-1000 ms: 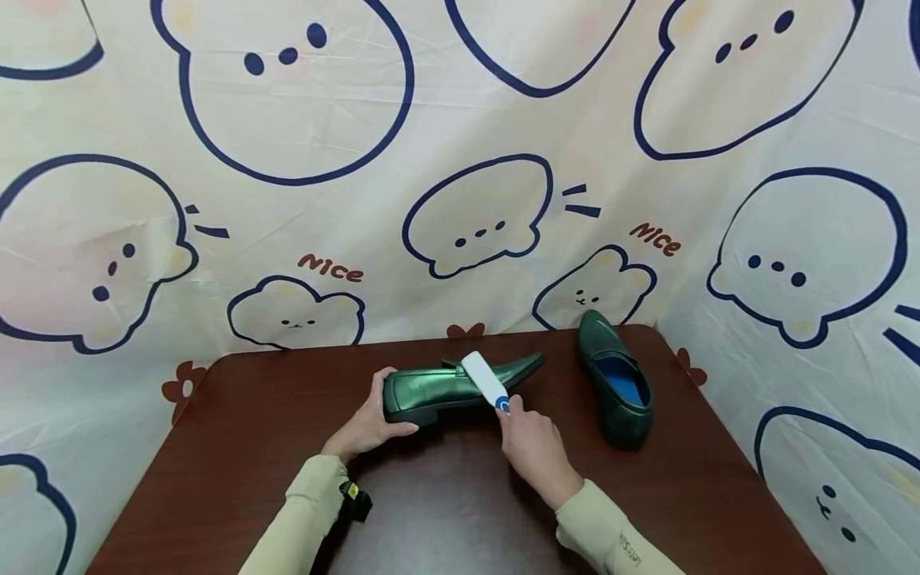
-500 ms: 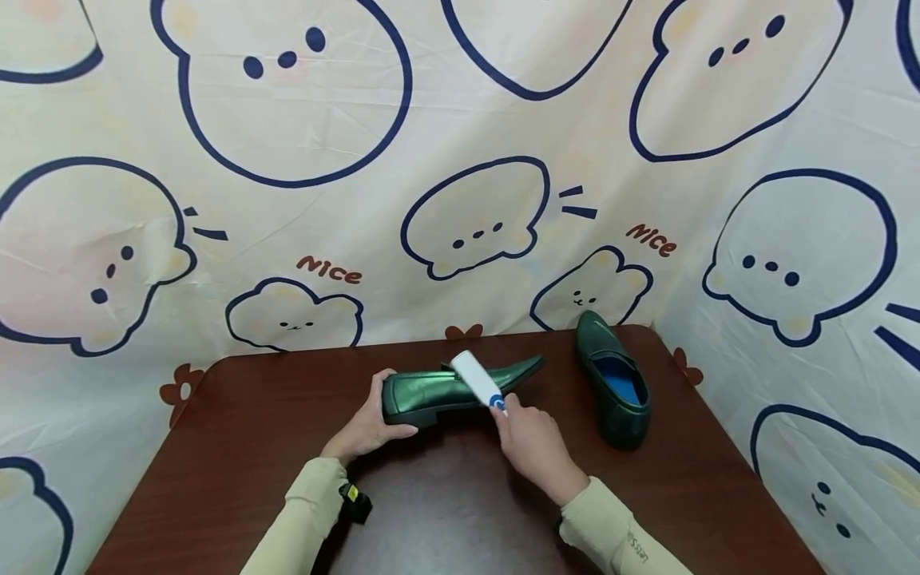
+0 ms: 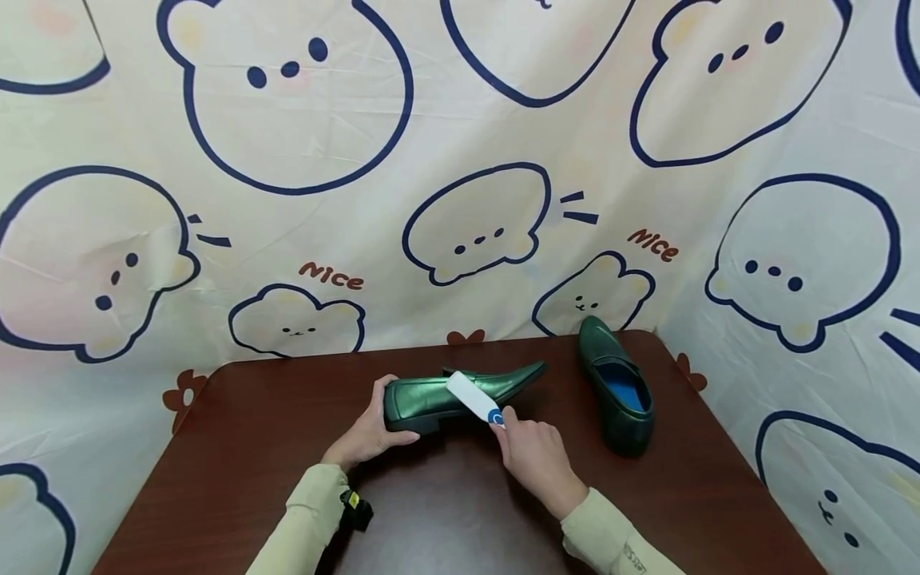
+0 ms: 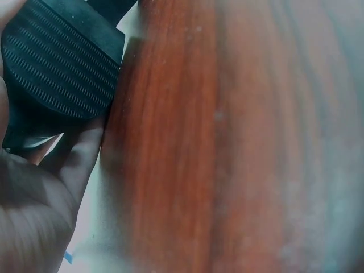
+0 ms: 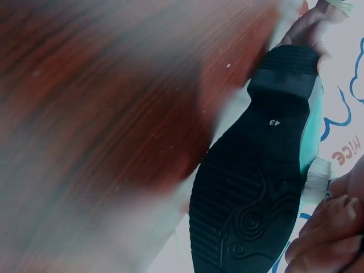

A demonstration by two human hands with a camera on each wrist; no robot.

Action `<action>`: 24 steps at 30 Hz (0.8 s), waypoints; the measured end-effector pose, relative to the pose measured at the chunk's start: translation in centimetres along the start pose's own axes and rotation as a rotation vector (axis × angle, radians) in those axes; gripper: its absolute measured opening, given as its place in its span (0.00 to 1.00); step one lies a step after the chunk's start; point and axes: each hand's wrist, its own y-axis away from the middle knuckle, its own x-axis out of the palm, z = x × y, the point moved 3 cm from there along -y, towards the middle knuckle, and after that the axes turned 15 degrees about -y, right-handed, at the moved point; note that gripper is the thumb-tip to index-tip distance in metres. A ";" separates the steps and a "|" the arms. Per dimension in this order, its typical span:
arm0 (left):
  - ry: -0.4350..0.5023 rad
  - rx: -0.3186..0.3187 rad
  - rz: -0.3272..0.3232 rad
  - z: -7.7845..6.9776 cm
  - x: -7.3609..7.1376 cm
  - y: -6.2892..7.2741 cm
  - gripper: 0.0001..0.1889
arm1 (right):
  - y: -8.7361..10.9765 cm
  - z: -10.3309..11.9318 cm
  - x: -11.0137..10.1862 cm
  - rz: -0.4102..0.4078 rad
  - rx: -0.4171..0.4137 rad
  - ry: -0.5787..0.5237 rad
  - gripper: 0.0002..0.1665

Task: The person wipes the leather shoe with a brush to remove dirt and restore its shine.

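A shiny green loafer (image 3: pixel 424 399) is held on its side profile above the table, toe pointing right. My left hand (image 3: pixel 365 435) grips its heel, with the thumb below; in the left wrist view the ribbed black heel (image 4: pixel 60 60) lies between thumb and fingers. My right hand (image 3: pixel 537 457) holds a white brush (image 3: pixel 470 397) with a blue mark near the grip. The brush lies against the loafer's near side, by the vamp. White bristles (image 5: pixel 317 173) touch the upper in the right wrist view, beside the black sole (image 5: pixel 250 165) marked 43.
A second green loafer (image 3: pixel 602 351) with a blue insole stands upright at the table's back right. The dark brown wooden table (image 3: pixel 237 463) ends at a cartoon-printed cloth (image 3: pixel 374 216) behind and to the sides.
The brush has moved left and lower along the loafer's side, from near the strap, with my right hand. My left hand and the held loafer stay nearly in place.
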 end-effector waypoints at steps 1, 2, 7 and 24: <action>0.001 -0.001 0.002 -0.1 0.0 0.0 0.55 | 0.0 -0.1 -0.2 -0.009 0.005 -0.001 0.16; 0.003 -0.001 0.005 -0.1 0.0 -0.1 0.55 | 0.1 -0.3 -0.3 -0.018 0.013 -0.005 0.16; 0.010 0.001 0.014 -0.1 -0.1 -0.3 0.55 | 0.1 -1.7 -1.5 -0.041 0.104 -0.019 0.17; -0.014 -0.008 0.001 0.1 -0.1 -0.1 0.54 | -0.1 -0.1 -2.6 0.038 0.084 -0.120 0.16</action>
